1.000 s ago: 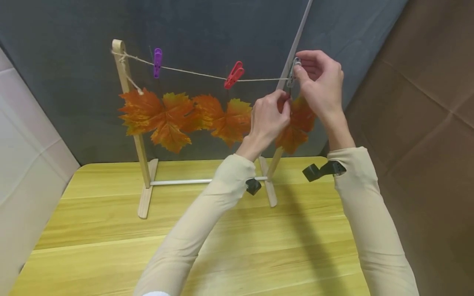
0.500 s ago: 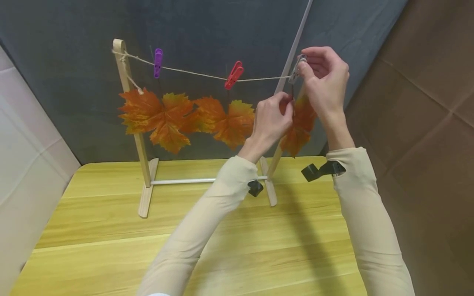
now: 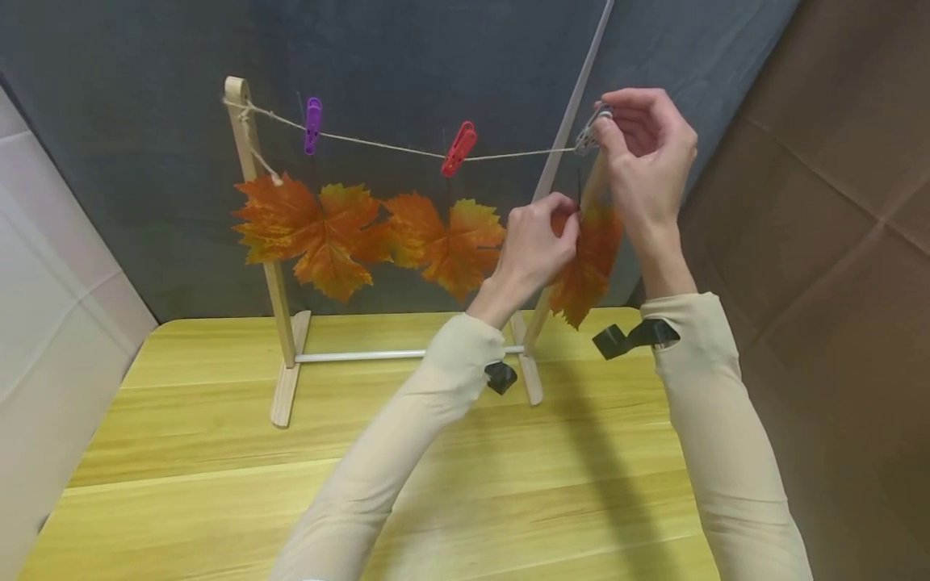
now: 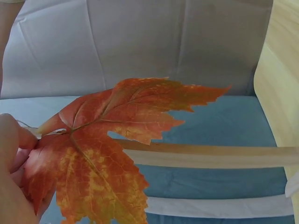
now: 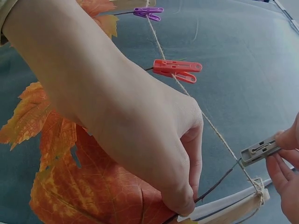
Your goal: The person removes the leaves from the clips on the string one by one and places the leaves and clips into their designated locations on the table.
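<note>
My left hand (image 3: 536,246) pinches the stem of an orange artificial maple leaf (image 3: 587,266), which hangs at the right end of the line. In the left wrist view the same leaf (image 4: 93,149) spreads out beside my fingers. Higher up, my right hand (image 3: 650,157) grips a grey clothespin (image 3: 590,135) between thumb and fingers. The right wrist view has this clothespin (image 5: 259,151) with its tip at the twine (image 5: 214,128). The dark stem (image 5: 215,184) reaches up to that tip; whether it is clamped there I cannot tell.
A purple clothespin (image 3: 312,127) and a red clothespin (image 3: 459,149) sit on the twine, with maple leaves (image 3: 323,234) hanging below them. The wooden stand (image 3: 276,315) rests on a wood-grain table (image 3: 218,484). A dark cloth (image 3: 400,64) hangs behind.
My right hand has shifted right with the grey clothespin, which now tilts more. The left hand has moved slightly right and down, and the leaf it holds has turned and hangs lower.
</note>
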A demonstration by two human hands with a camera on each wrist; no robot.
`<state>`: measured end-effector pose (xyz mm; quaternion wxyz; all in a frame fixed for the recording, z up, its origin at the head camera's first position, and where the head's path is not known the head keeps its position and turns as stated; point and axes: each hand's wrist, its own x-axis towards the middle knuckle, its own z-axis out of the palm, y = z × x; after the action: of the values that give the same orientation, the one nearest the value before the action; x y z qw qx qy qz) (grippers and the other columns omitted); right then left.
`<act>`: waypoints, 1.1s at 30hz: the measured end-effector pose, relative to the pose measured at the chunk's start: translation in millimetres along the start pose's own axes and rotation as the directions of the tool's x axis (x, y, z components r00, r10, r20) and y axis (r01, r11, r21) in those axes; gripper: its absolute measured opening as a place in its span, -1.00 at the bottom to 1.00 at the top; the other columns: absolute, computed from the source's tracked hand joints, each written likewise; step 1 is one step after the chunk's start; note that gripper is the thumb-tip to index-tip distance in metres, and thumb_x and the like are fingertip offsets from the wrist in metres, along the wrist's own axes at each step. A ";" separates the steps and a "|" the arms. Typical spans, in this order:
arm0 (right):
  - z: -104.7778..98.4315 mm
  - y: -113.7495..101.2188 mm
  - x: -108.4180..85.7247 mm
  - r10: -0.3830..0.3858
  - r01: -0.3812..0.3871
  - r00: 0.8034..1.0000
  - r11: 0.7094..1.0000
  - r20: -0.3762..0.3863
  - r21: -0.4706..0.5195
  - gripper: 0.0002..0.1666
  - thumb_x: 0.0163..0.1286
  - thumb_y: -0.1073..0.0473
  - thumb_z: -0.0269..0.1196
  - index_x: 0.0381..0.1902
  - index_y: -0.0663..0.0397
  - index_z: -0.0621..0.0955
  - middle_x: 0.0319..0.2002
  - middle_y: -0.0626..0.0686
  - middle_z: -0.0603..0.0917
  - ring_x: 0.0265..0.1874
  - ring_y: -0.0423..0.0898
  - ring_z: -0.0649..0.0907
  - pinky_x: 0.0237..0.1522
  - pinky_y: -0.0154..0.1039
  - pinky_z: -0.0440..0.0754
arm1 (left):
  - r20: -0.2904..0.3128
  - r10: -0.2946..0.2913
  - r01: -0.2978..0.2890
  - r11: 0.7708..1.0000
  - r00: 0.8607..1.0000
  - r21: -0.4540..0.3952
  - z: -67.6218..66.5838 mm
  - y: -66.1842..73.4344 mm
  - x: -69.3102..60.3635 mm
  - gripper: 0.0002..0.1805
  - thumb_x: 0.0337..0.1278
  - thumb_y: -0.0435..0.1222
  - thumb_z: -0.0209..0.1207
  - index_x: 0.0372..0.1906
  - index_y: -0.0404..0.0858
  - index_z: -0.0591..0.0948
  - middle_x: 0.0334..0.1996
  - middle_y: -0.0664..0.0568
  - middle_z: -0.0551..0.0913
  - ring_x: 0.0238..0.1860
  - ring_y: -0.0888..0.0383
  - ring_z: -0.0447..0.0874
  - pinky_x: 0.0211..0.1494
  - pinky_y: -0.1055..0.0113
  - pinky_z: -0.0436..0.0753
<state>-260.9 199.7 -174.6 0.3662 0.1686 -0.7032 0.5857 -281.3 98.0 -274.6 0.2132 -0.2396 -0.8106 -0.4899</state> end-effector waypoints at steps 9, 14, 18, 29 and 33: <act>-1.2 -6.7 -7.2 -0.018 0.018 1.000 0.997 -0.006 0.078 -0.83 0.30 0.45 0.26 -0.17 0.23 0.71 -0.21 0.08 0.76 -0.22 -0.11 0.74 0.05 -0.33 0.68 | 0.048 0.006 -0.007 1.000 0.999 0.017 0.5 5.3 -9.0 -0.79 0.35 -0.28 0.18 -0.09 -0.29 0.72 -0.22 -0.04 0.80 -0.26 0.11 0.70 -0.11 0.44 0.62; -3.8 -4.7 -11.1 -0.012 0.013 1.000 0.993 -0.003 0.118 -0.81 0.30 0.45 0.28 -0.14 0.25 0.69 -0.18 0.12 0.76 -0.17 -0.07 0.74 0.09 -0.30 0.67 | 0.080 0.016 -0.017 1.000 0.997 0.012 3.4 4.3 -13.8 -0.80 0.32 -0.28 0.19 -0.11 -0.30 0.72 -0.25 -0.05 0.80 -0.28 0.09 0.69 -0.16 0.44 0.60; -6.2 -3.7 -13.8 -0.017 0.016 1.000 0.992 0.002 0.126 -0.79 0.30 0.44 0.29 -0.10 0.26 0.68 -0.15 0.15 0.76 -0.14 -0.04 0.74 0.12 -0.29 0.66 | 0.081 0.018 -0.020 1.000 0.997 0.020 5.6 1.0 -17.9 -0.80 0.32 -0.28 0.19 -0.12 -0.30 0.73 -0.24 -0.04 0.80 -0.28 0.08 0.69 -0.16 0.41 0.59; -17.3 23.0 -20.5 -0.045 0.045 0.999 0.997 0.010 0.065 -0.74 0.34 0.38 0.30 -0.01 0.24 0.68 -0.12 0.11 0.75 -0.15 -0.08 0.74 0.08 -0.31 0.67 | 0.089 -0.008 0.008 1.000 0.996 0.001 7.1 -11.0 -38.3 -0.82 0.32 -0.26 0.20 -0.15 -0.27 0.72 -0.27 -0.02 0.79 -0.36 0.13 0.65 -0.24 0.44 0.57; -21.6 27.5 -26.9 -0.063 0.063 0.998 0.998 0.010 0.011 -0.72 0.37 0.32 0.30 0.02 0.31 0.67 -0.11 0.05 0.76 -0.12 -0.09 0.75 0.11 -0.28 0.67 | 0.103 -0.011 0.013 1.000 0.995 -0.026 7.0 -11.6 -47.7 -0.83 0.32 -0.26 0.20 -0.18 -0.25 0.72 -0.32 0.01 0.78 -0.47 0.17 0.59 -0.33 0.46 0.53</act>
<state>-254.2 222.1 -212.1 0.3796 0.1957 -0.6963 0.5769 -251.1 91.0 -313.3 0.1650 -0.2624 -0.8154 -0.4889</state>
